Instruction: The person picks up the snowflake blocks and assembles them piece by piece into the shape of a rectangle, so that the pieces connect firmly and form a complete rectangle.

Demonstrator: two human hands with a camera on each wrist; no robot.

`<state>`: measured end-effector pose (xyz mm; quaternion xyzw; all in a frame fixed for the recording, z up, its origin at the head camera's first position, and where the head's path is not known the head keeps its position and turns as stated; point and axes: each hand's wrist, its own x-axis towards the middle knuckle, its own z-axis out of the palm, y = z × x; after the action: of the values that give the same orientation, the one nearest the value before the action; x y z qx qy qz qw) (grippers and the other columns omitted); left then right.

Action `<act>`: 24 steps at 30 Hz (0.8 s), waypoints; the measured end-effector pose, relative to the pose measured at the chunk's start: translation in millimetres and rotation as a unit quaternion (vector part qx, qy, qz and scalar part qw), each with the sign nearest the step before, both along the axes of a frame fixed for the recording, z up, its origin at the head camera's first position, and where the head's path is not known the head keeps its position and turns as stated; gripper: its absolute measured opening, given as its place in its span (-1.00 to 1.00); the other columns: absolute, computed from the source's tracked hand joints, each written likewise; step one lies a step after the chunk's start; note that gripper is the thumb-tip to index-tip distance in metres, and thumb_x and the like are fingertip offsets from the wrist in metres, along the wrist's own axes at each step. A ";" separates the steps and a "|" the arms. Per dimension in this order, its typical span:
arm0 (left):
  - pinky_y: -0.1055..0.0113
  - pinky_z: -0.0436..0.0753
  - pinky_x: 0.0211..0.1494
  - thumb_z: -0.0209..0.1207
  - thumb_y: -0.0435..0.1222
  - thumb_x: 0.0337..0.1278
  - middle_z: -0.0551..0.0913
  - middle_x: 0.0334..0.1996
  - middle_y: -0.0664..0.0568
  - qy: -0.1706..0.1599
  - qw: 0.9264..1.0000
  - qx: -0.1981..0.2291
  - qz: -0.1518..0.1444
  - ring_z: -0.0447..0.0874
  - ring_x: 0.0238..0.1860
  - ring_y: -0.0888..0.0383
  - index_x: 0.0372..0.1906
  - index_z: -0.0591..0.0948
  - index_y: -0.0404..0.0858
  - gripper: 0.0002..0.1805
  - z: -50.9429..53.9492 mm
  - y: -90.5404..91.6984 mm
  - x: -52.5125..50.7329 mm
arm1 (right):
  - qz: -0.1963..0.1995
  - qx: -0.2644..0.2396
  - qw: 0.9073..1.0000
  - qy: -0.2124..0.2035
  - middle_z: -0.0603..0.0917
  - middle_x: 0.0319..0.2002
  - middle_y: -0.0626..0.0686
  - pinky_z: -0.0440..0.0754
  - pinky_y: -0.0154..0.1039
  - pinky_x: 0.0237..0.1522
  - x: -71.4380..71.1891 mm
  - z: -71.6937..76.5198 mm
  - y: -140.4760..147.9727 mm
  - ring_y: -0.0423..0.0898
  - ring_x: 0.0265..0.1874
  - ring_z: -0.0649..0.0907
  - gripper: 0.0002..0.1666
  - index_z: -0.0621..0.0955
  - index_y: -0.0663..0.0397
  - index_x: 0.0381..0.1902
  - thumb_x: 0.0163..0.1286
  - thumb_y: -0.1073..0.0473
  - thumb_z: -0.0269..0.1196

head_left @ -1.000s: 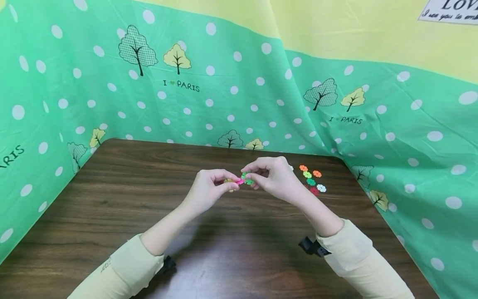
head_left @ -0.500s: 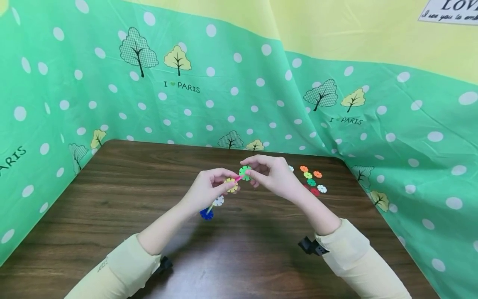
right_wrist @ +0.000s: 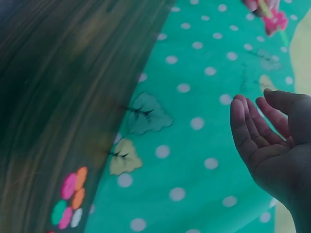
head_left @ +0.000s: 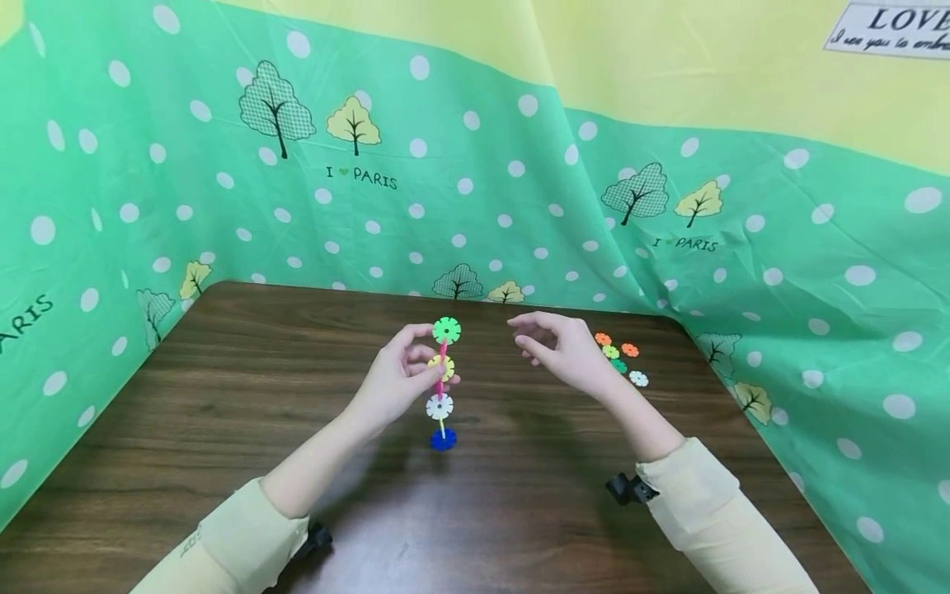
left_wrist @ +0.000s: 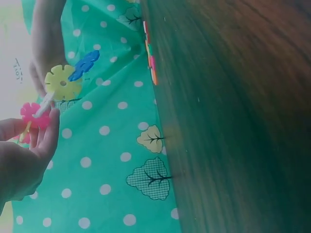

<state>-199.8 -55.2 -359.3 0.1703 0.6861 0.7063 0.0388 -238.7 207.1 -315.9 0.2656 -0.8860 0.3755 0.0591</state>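
Seven notched discs make one chain [head_left: 439, 389], held upright off the table [head_left: 185, 412], its green disc [head_left: 447, 328] at twelve o'clock and its blue disc [head_left: 443, 441] at six. Downward between them come a pink disc [head_left: 443, 351] seen edge-on, a yellow disc [head_left: 448, 365], a second edge-on pink one, a white disc [head_left: 439, 407] and a thin pale-yellow one. At nine o'clock, the left hand [head_left: 392, 375] is clamped on the chain's middle, thumb in front of the yellow disc. At three, well apart from the chain, the right hand [head_left: 567, 346] has its fingers loosely bent, fingertips and thumb apart. Farther out at three, loose discs [head_left: 610, 351] lie near the right wrist: orange, yellow-green, green, white. Pale sleeves [head_left: 245, 528] sit at seven and five, each with a black device [head_left: 631, 488]. Dotted green cloth [head_left: 445, 198] hangs at twelve, yellow along its top, with a LOVE label [head_left: 891, 31] toward two.
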 end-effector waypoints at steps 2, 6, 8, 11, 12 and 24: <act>0.15 0.67 -0.14 0.19 -0.50 0.12 0.59 -0.21 -0.29 0.002 1.000 0.016 -0.004 0.72 -0.23 -0.17 0.25 0.28 -0.17 -0.40 -1.5 -1.3 1.0 | -0.002 0.015 1.000 0.018 0.69 -0.39 -0.03 0.64 -0.33 -0.47 -4.4 -6.0 5.3 -0.20 -0.51 0.65 -0.71 0.62 0.02 -0.01 0.29 0.22 0.26; 0.00 0.64 -0.10 0.13 -0.57 0.13 0.50 -0.18 -0.31 0.008 0.997 0.066 -0.026 0.72 -0.27 -0.16 0.33 0.20 -0.03 -0.28 -4.5 -5.0 2.4 | -0.003 0.054 0.996 0.069 0.71 -0.33 -0.04 0.63 -0.26 -0.43 -13.8 -16.6 15.3 -0.19 -0.42 0.64 -0.71 0.63 0.05 -0.03 0.26 0.27 0.28; -0.03 0.62 -0.08 0.11 -0.58 0.15 0.45 -0.15 -0.28 0.014 0.996 0.078 -0.038 0.73 -0.28 -0.12 0.38 0.15 0.07 -0.21 -5.7 -7.3 3.3 | -0.005 0.077 0.993 0.093 0.70 -0.31 -0.04 0.64 -0.21 -0.39 -19.6 -22.2 20.9 -0.19 -0.38 0.63 -0.71 0.64 0.06 -0.04 0.25 0.28 0.28; -0.02 0.62 -0.07 0.10 -0.57 0.17 0.39 -0.07 -0.31 0.023 0.995 0.078 -0.053 0.73 -0.27 -0.11 0.41 0.08 0.20 -0.13 -7.0 -10.7 4.2 | -0.008 0.096 0.990 0.104 0.69 -0.28 0.00 0.66 -0.15 -0.33 -28.4 -31.6 29.9 -0.17 -0.36 0.62 -0.71 0.64 0.10 -0.04 0.25 0.29 0.28; -0.01 0.62 -0.07 0.09 -0.57 0.18 0.37 -0.04 -0.31 0.024 0.995 0.077 -0.057 0.73 -0.26 -0.12 0.41 0.06 0.23 -0.12 -7.0 -11.6 4.7 | -0.011 0.100 0.989 0.105 0.69 -0.27 0.01 0.66 -0.14 -0.33 -31.3 -34.8 33.0 -0.16 -0.36 0.62 -0.70 0.64 0.10 -0.04 0.24 0.29 0.29; 0.02 0.65 -0.12 0.05 -0.61 0.18 0.30 -0.05 -0.33 0.038 0.994 0.079 -0.062 0.69 -0.28 -0.27 0.42 0.03 0.15 -0.12 -3.3 -13.1 6.4 | -0.035 0.134 0.989 0.048 0.66 -0.14 0.19 0.60 0.04 -0.19 -56.6 -63.4 58.9 0.03 -0.19 0.60 -0.68 0.61 0.20 -0.01 0.25 0.34 0.26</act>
<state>-193.4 -68.3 -362.6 0.2415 0.6174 0.7474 0.0427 -295.3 266.0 -379.2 0.2573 -0.9333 0.2375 0.0790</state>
